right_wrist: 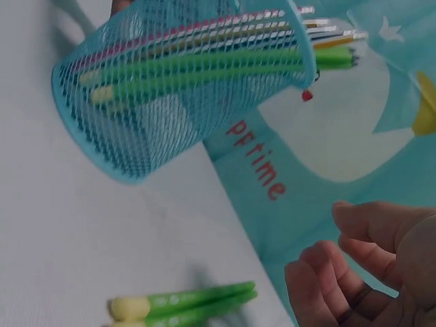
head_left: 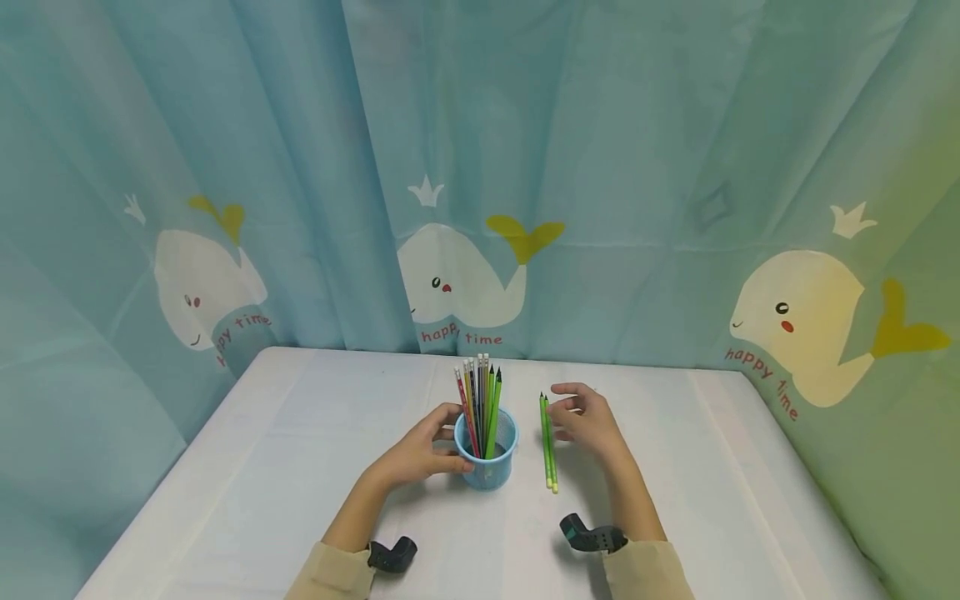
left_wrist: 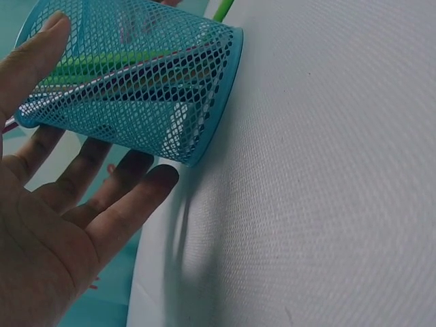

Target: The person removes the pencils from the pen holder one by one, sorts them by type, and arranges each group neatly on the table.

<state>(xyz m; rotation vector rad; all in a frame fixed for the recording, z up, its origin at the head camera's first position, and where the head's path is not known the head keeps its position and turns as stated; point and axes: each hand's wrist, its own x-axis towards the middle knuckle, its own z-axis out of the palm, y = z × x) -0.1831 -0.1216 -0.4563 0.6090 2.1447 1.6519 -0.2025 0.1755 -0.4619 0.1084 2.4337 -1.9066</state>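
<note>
Downward head view; close wrist views share cup (head_left: 487,476).

teal curtain (head_left: 630,142) | 3 whale prints (head_left: 472,287) w/ "happy time" txt (head_left: 483,339) | wht tbl (head_left: 720,467)

From my remote seat I see a light-blue mesh cup (head_left: 489,477), red and green pencils (head_left: 494,417) in it, two yellow-ended green pencils (head_left: 551,456) at its three o'clock, a white table (head_left: 300,467), beige sleeves (head_left: 647,571) at six and, toward twelve, a teal curtain (head_left: 637,167) printed with white, yellow-tailed whales (head_left: 472,283).
</note>
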